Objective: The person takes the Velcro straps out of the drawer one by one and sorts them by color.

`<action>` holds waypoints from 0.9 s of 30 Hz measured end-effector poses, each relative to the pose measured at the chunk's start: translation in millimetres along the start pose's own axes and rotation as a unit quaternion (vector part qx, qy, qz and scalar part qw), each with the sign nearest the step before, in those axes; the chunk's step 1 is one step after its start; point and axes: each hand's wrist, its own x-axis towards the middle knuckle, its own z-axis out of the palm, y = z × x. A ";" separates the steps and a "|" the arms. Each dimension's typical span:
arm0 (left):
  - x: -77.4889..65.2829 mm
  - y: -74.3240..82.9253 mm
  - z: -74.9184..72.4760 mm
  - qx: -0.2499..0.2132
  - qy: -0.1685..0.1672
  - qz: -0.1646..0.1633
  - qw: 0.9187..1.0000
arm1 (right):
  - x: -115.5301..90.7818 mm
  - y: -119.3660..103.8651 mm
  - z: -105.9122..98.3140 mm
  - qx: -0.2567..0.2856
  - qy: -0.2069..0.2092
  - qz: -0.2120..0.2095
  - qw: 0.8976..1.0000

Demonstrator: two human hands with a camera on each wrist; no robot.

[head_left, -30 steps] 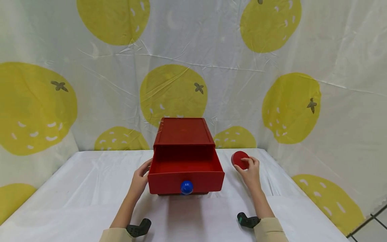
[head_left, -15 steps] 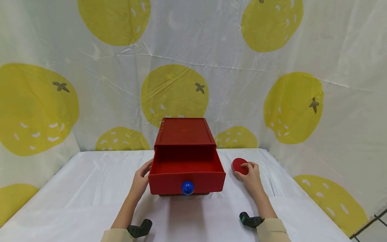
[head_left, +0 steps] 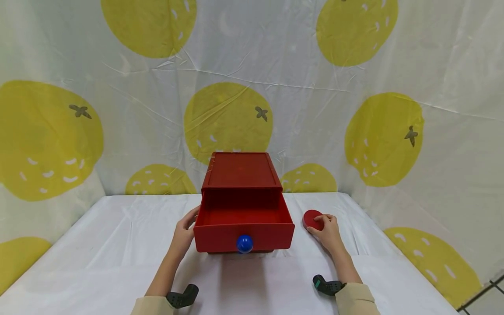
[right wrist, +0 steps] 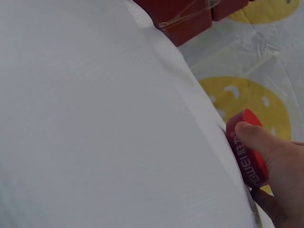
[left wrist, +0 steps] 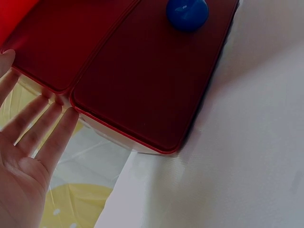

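A red drawer box (head_left: pixel 242 170) stands mid-table, its drawer (head_left: pixel 228 236) pulled out and a blue knob (head_left: pixel 244 244) at the front. Nothing shows inside the drawer. My left hand (head_left: pixel 183 232) is at the box's left side, its fingers (left wrist: pixel 59 133) extended, tips at the red edge in the left wrist view. To the right of the box, my right hand (head_left: pixel 329 232) pinches a red disc (head_left: pixel 310 218) between thumb and fingers. White lettering runs along the disc's side (right wrist: pixel 244 154) in the right wrist view. The disc is tilted, close over the white cloth.
A white cloth (head_left: pixel 98 245) covers the table. Behind it hangs a pale curtain (head_left: pixel 299 113) printed with yellow fruit. Dark devices, such as the left one (head_left: pixel 183 296), are strapped to both wrists. Floor tiles (head_left: pixel 486 299) show at the lower right.
My right hand and the red disc have come down and slightly nearer to me beside the box. My left hand and the drawer stay as they were.
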 end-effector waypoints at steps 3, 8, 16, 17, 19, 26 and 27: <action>-0.1 -0.3 0.4 0.000 0.005 0.004 1.000 | -0.1 1.3 0.2 -0.002 -0.006 -0.002 1.000; -0.3 -1.1 0.9 0.000 0.013 0.018 1.000 | -0.7 4.0 1.0 -0.003 -0.018 -0.007 1.000; 0.0 -2.1 0.8 0.000 0.015 0.015 1.000 | -0.1 5.4 1.1 -0.012 -0.029 -0.005 0.999; 0.1 -2.2 0.6 0.001 0.015 0.015 1.000 | 0.0 5.3 1.1 -0.013 -0.030 -0.003 0.999; 0.6 -2.6 0.7 0.001 0.016 0.017 1.000 | 0.2 5.3 1.0 -0.018 -0.031 -0.001 0.999; 0.4 -1.3 0.9 0.009 0.014 0.013 1.000 | -1.9 3.0 -0.7 -0.044 -0.044 0.002 0.998; 0.3 -1.0 1.0 0.010 0.014 0.012 1.000 | -2.7 2.2 -1.4 -0.045 -0.050 0.005 0.998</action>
